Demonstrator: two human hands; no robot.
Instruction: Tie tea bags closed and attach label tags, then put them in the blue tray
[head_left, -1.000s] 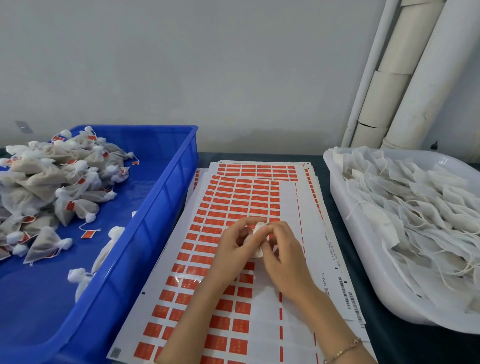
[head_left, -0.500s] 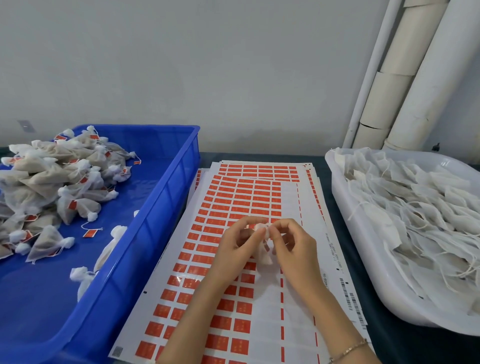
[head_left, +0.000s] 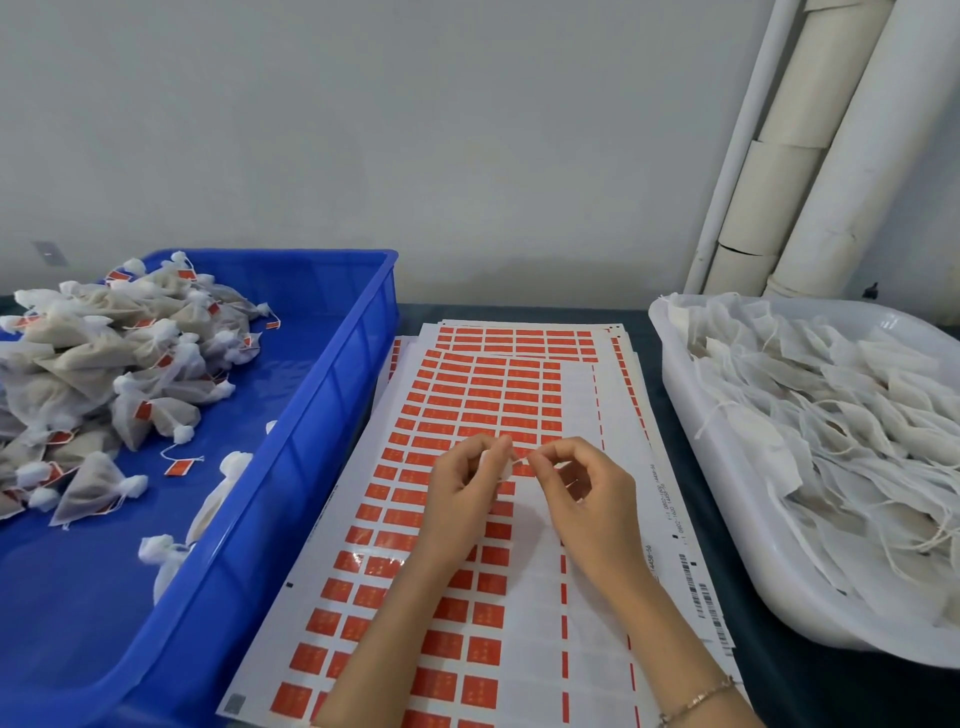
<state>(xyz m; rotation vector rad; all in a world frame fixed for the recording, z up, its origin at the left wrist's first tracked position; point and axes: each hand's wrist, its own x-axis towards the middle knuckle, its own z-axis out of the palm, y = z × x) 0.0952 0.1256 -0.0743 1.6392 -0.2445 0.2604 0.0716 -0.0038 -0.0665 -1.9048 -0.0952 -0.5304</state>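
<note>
The left hand (head_left: 460, 493) curls its fingers round a small white mesh tea bag (head_left: 493, 462) at the frame's centre. The right hand (head_left: 587, 499) pinches the bag's loose end between thumb and forefinger, above white sheets of orange label stickers (head_left: 467, 400). The blue plastic tray (head_left: 337, 384) lies at the left, well apart from the bag.
</note>
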